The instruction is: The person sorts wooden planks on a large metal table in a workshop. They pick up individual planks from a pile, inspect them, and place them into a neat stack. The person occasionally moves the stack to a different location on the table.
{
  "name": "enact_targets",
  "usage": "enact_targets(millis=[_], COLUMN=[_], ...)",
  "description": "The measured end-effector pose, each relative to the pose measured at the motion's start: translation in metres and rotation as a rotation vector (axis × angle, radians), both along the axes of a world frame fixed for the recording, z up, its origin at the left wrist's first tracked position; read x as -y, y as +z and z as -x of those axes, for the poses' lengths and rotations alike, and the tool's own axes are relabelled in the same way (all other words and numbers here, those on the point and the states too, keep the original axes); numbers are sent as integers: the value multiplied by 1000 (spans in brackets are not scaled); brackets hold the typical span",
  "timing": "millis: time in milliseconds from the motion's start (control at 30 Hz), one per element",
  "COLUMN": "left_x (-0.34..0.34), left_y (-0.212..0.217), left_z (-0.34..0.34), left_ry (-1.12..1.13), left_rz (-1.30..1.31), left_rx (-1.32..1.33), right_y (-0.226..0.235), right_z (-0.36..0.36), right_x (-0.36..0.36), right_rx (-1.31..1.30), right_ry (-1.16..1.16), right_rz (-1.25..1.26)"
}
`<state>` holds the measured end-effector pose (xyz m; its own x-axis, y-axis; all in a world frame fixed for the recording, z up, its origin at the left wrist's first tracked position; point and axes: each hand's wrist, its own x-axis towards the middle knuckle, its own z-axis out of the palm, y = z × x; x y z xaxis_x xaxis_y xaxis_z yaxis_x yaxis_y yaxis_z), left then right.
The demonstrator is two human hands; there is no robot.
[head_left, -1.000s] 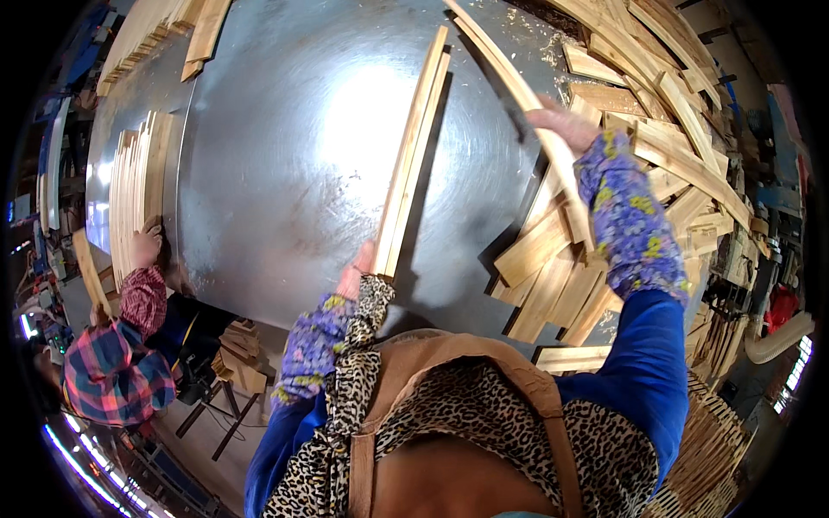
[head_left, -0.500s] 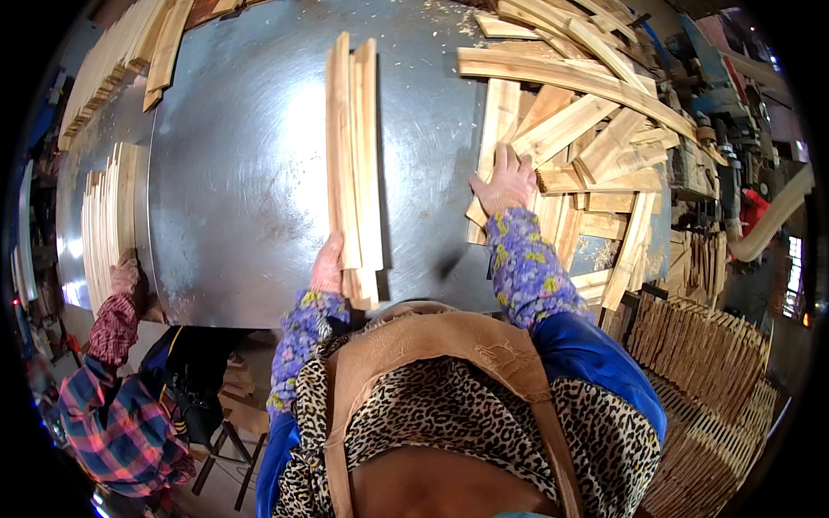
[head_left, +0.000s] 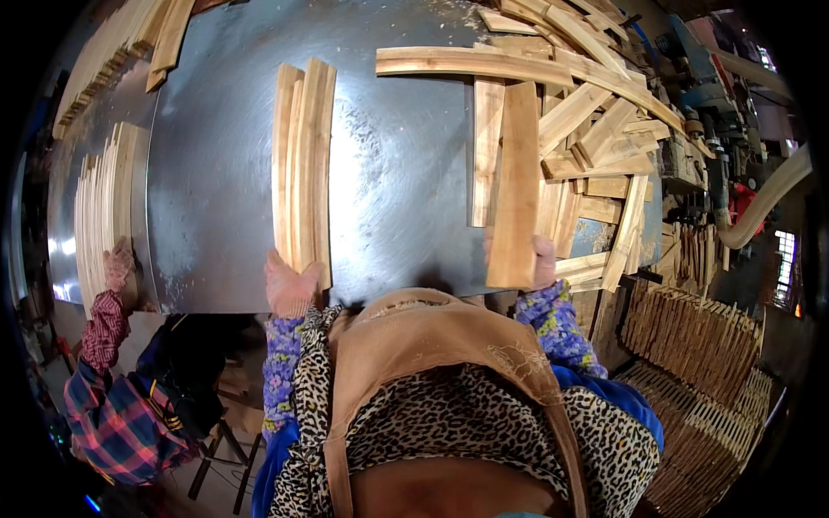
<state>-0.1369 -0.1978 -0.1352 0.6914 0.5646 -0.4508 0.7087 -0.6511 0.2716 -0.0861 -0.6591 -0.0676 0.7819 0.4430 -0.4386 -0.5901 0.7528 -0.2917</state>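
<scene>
My left hand [head_left: 292,287] is closed around the near end of a small bundle of wooden boards [head_left: 302,164], which lie lengthwise side by side on the metal table. In my right hand [head_left: 542,264] is the near end of a single wooden board [head_left: 515,181], its broad face up. The thumb side shows along the board's right edge, and part of the fingers is hidden by the wood. That board points away from me over the left side of a loose heap of boards [head_left: 596,142].
A long board [head_left: 462,60] juts left from the heap over the metal table [head_left: 216,198]. At the left, a co-worker's gloved hand [head_left: 118,263] touches a row of upright boards [head_left: 104,194]. More boards [head_left: 112,52] stand far left. Stacked slats [head_left: 691,345] are at lower right.
My left hand and its bundle have shifted left. My right hand has come nearer to me and now holds a board from the heap. A long board at the far side reaches further left.
</scene>
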Motion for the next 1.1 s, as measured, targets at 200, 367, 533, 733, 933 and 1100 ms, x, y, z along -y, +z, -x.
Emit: enact_targets(millis=[200,367,533,733,933,1100], left_x=[-2,-13,-16,-13,-14,-17], left_y=[12,-18,-29,16,27,31], left_z=[-10,-10,4,-17,-16,-16], left_ry=[-67,-84,-65,-2,-13,42], left_rz=[103,189,248,211,252,309], left_rx=[53,145,270,51,81,-6], right_y=[17,47,31,-67,-21,-19], right_z=[54,82,18,-191,-403,-430], right_x=[33,114,45,-204,-478,-444], right_rx=[-161,-60,176,595,666,1063], right_ry=[49,620,606,649,411,794], right_rz=[360,986,1013,956,712,1274])
